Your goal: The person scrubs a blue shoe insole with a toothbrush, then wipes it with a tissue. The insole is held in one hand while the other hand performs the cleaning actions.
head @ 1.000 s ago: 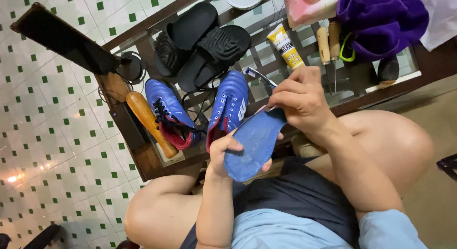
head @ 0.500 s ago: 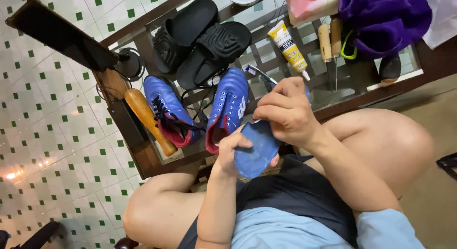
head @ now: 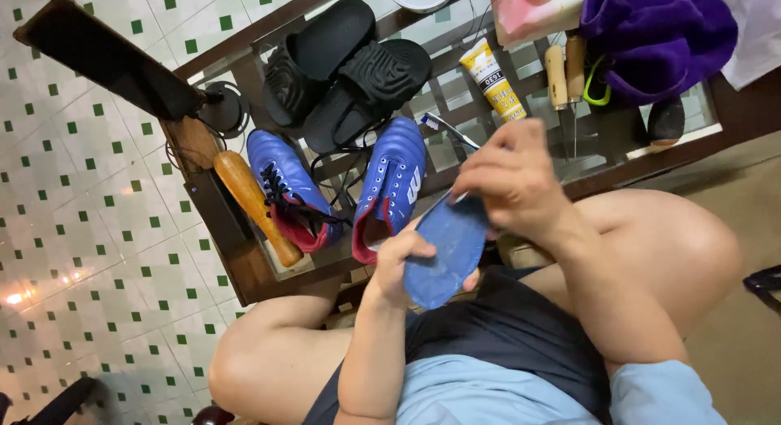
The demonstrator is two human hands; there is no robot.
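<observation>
The left hand (head: 404, 266) holds a blue insole (head: 443, 250) from below, its fingers curled tight around the near end, over the person's lap. The right hand (head: 512, 181) grips the far end of the insole with its fingers pinched together. Just past the hands, two blue shoes (head: 390, 181) sit on a glass table (head: 455, 148), with black slippers (head: 350, 67) farther away.

Single head-worn view, steeply downward, close over lap and low table (head: 244, 254)
</observation>
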